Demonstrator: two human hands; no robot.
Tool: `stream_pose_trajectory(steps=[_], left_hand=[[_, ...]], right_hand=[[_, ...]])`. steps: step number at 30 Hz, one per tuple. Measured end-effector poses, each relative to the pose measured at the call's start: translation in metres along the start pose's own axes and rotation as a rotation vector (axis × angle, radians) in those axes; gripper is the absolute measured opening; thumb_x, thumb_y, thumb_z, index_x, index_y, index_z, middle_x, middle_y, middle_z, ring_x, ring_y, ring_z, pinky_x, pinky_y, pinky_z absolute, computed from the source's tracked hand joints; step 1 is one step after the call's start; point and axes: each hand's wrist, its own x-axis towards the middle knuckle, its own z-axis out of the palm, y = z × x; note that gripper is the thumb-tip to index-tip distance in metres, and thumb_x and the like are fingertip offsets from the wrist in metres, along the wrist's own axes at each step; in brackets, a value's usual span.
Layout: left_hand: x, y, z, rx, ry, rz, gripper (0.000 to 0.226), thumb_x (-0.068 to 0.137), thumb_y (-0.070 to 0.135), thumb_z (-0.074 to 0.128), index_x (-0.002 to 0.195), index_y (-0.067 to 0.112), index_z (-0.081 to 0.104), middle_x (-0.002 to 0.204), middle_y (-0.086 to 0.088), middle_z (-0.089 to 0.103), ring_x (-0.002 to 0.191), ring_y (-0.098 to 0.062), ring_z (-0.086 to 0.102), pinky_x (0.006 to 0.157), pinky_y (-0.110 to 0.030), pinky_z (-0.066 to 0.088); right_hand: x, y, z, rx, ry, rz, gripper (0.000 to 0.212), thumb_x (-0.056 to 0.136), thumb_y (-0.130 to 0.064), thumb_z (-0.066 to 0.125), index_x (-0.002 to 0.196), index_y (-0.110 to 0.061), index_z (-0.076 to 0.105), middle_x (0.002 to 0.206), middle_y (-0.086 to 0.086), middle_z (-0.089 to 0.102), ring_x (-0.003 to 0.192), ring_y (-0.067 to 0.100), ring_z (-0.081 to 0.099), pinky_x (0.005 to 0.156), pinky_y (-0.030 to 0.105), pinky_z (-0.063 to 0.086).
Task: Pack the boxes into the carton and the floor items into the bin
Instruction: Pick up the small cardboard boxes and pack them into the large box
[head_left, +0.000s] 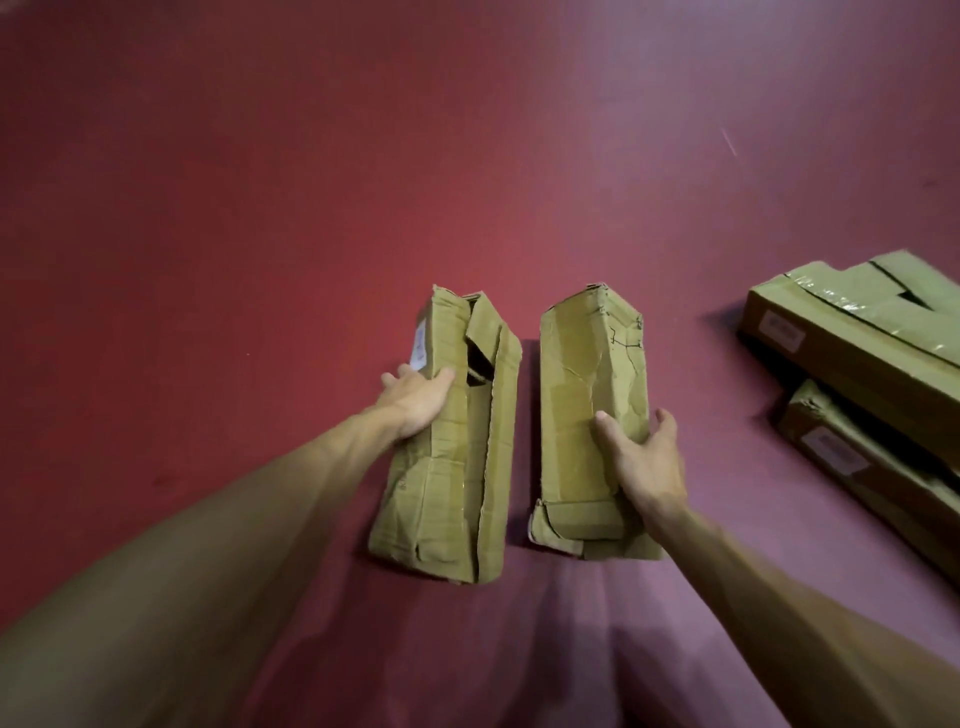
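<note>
Two worn brown cardboard boxes lie side by side on the red floor in front of me. My left hand grips the left edge of the left box, thumb on top, near its white label. The top flap of that box gapes open. My right hand grips the right edge of the right box, thumb on its crumpled top and fingers round the side. Whether either box is lifted off the floor I cannot tell.
Two longer taped cardboard boxes, one lying across the other, sit at the right edge. The red floor stretches bare to the left and ahead. No carton or bin is in view.
</note>
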Motion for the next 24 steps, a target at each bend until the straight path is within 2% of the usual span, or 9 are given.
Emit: stream_pose_trajectory(steps=[2,4,6,10,14,20,24], left_hand=[[-0.016,-0.003,0.000,-0.131,-0.025,0.006,0.073,0.087,0.056,0.038,0.145,0.012,0.028,0.146,-0.013,0.032,0.126,-0.035,0.044,0.101,-0.045,0.036],[-0.041,-0.010,-0.005,-0.281,-0.037,0.033,0.055,0.079,0.049,0.054,0.125,0.018,0.052,0.132,-0.009,0.050,0.115,-0.028,0.054,0.101,-0.042,0.043],[-0.069,-0.012,-0.019,-0.387,-0.003,0.026,0.042,0.073,0.041,0.068,0.109,0.020,0.061,0.120,-0.006,0.060,0.109,-0.025,0.059,0.099,-0.042,0.047],[-0.143,0.003,-0.086,-0.478,0.161,-0.065,0.067,0.065,0.037,0.081,0.122,0.012,0.057,0.122,-0.007,0.060,0.115,-0.024,0.056,0.101,-0.038,0.045],[-0.243,0.027,-0.196,-0.570,0.302,-0.106,0.081,0.065,0.033,0.084,0.133,0.012,0.048,0.130,-0.006,0.050,0.121,-0.024,0.050,0.103,-0.037,0.041],[-0.391,0.039,-0.350,-0.717,0.403,-0.151,0.087,0.061,0.033,0.085,0.137,0.018,0.044,0.130,-0.005,0.047,0.121,-0.023,0.048,0.105,-0.034,0.039],[-0.470,0.028,-0.417,-0.768,0.420,-0.177,0.084,0.061,0.040,0.084,0.131,0.015,0.045,0.123,-0.006,0.063,0.116,-0.024,0.057,0.099,-0.035,0.044]], right_hand=[[-0.008,-0.013,-0.004,0.008,-0.007,0.021,0.078,0.072,-0.058,0.062,0.137,-0.019,0.041,0.132,0.003,0.058,0.116,0.028,0.057,0.099,0.047,0.047],[-0.025,-0.032,-0.016,0.032,-0.019,0.068,0.072,0.069,-0.052,0.064,0.131,-0.019,0.047,0.119,-0.001,0.062,0.103,0.023,0.061,0.084,0.040,0.054],[-0.049,-0.055,-0.035,0.020,-0.011,0.097,0.074,0.063,-0.048,0.067,0.128,-0.020,0.047,0.112,-0.003,0.062,0.096,0.020,0.062,0.074,0.035,0.055],[-0.118,-0.124,-0.081,-0.065,0.036,0.087,0.067,0.061,-0.040,0.075,0.120,-0.022,0.049,0.110,-0.003,0.064,0.096,0.018,0.063,0.085,0.040,0.054],[-0.208,-0.236,-0.133,-0.118,0.056,0.053,0.070,0.062,-0.035,0.078,0.123,-0.020,0.049,0.116,0.001,0.065,0.102,0.022,0.062,0.090,0.038,0.051],[-0.344,-0.416,-0.213,-0.006,-0.048,0.000,0.085,0.060,-0.043,0.085,0.132,-0.017,0.049,0.123,0.002,0.063,0.108,0.021,0.062,0.095,0.044,0.052],[-0.418,-0.478,-0.246,0.052,-0.073,-0.039,0.081,0.063,-0.048,0.082,0.131,-0.017,0.051,0.120,0.000,0.065,0.104,0.016,0.065,0.088,0.039,0.056]])
